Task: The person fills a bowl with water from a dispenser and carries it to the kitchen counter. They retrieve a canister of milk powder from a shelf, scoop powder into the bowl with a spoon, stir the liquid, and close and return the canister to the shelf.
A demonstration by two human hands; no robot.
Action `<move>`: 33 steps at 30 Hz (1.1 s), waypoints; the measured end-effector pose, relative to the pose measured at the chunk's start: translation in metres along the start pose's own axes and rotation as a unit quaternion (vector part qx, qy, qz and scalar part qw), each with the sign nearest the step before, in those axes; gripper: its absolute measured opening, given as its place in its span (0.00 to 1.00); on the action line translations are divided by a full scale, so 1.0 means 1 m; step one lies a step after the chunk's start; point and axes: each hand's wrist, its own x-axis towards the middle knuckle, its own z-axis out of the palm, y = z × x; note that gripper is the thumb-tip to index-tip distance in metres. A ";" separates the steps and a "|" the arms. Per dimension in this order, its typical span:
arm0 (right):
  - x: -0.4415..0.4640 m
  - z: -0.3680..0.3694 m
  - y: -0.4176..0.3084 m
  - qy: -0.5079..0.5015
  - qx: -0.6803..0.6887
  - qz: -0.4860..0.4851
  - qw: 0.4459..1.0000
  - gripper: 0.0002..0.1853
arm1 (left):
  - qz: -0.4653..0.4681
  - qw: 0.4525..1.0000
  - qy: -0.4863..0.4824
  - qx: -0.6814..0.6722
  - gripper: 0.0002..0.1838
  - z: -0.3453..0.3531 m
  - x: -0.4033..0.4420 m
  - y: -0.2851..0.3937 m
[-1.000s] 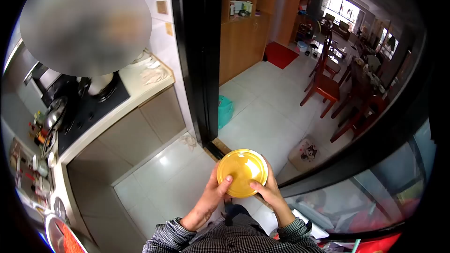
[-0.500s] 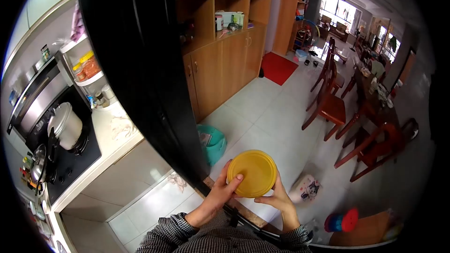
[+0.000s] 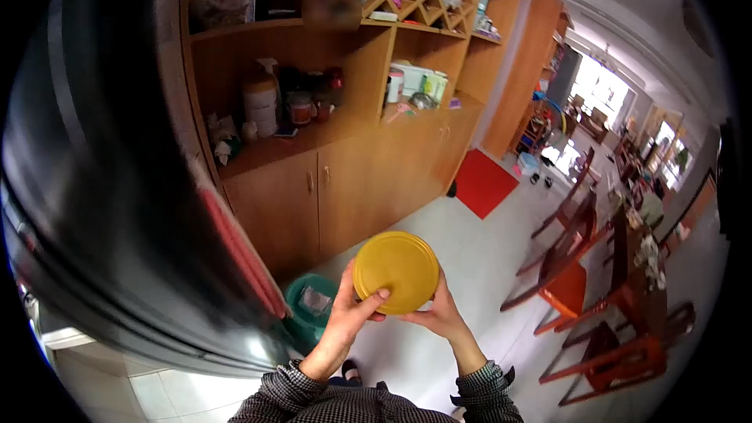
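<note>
A round container with a yellow lid (image 3: 396, 270) is held out in front of my body at waist height, its lid facing up at me. My left hand (image 3: 348, 317) grips its left side, the thumb lying on top of the lid. On the right side, my right hand (image 3: 440, 312) wraps round it with the fingers mostly hidden beneath. The lid covers most of the container's body, so what is inside cannot be seen.
A green bin (image 3: 301, 305) stands on the floor at left, by a wooden cabinet (image 3: 352, 188) with stocked shelves. A dark glossy panel (image 3: 117, 211) fills the left. Further off lies a red mat (image 3: 486, 182); wooden chairs (image 3: 564, 290) line a table at right.
The view has moved forward and turned left, past the dark frame; the kitchen counter and stove have left sight and more cabinet shows. The container stays in both my hands.
</note>
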 end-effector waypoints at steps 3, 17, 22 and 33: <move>0.076 -0.021 0.035 -0.031 0.017 -0.063 0.997 0.60 | 0.036 0.998 0.044 0.027 0.42 0.002 0.062 0.016; 0.374 -0.035 0.151 -0.102 0.254 -0.068 0.959 0.51 | 0.148 0.970 0.174 0.076 0.48 -0.060 0.335 0.039; 0.505 -0.057 0.202 -0.119 0.297 -0.027 0.947 0.53 | 0.136 0.956 0.240 0.098 0.44 -0.075 0.467 0.057; 0.660 -0.025 0.310 -0.081 0.228 -0.081 0.967 0.43 | 0.083 0.923 0.370 0.068 0.42 -0.137 0.619 0.071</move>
